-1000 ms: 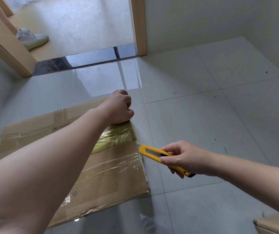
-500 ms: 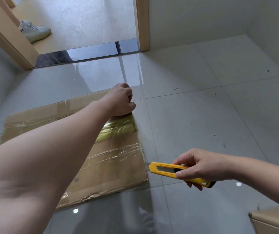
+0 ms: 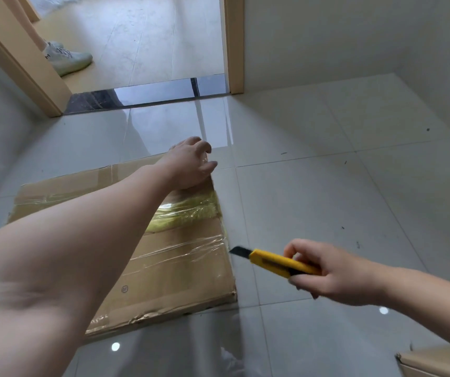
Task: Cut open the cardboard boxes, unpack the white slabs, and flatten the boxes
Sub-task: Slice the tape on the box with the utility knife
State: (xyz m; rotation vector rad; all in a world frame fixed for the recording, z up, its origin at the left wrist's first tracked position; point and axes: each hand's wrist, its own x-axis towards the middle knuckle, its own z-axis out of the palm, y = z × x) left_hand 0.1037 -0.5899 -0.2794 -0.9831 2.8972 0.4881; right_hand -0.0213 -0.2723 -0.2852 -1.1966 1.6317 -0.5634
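Observation:
A flat cardboard box (image 3: 180, 270), wrapped with clear and yellowish tape, lies on the glossy tiled floor. My left hand (image 3: 188, 165) rests its heel on the box's far right corner, fingers loosely curled past the edge. My right hand (image 3: 335, 276) grips a yellow utility knife (image 3: 275, 262) with its dark blade out. The blade tip sits just beside the box's right edge, near the clear tape band. No white slab shows.
The corner of another cardboard box (image 3: 441, 363) pokes in at the bottom right. A doorway with a wooden frame (image 3: 234, 44) and a dark threshold (image 3: 150, 93) lies ahead. Beyond it stands a person's foot in a white sneaker (image 3: 66, 59). White walls close the right side.
My right hand has brought the knife from the box's near right corner back up along its right edge, blade now visible. My left hand's fist has loosened on the far corner.

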